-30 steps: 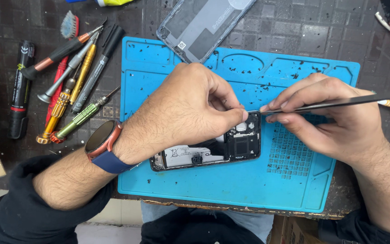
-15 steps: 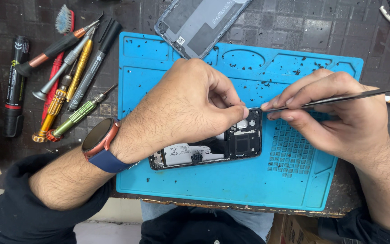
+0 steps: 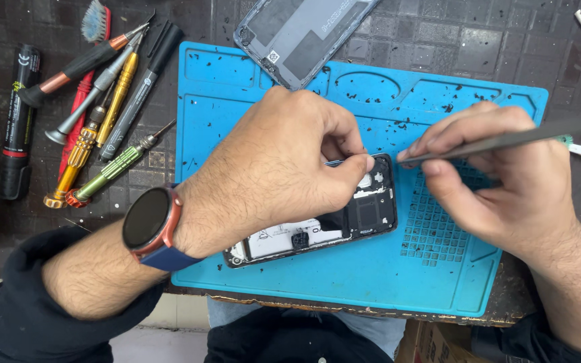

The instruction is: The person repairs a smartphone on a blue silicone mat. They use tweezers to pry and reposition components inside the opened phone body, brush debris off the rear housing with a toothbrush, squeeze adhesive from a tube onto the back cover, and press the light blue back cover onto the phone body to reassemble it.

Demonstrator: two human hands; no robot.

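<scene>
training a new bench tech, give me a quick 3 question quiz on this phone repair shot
1. True or false: the opened phone lies on the blue mat.
2. Which hand holds the thin dark tool? A) left hand B) right hand C) neither
3. Fill in: the removed back cover lies at the mat's ____ edge, away from the person.

Key
1. True; the left hand rests over it.
2. B; the right hand pinches the tool, with its tip near the phone's upper end.
3. Far; the cover partly overlaps that edge. The screwdrivers lie left of the mat.
</scene>
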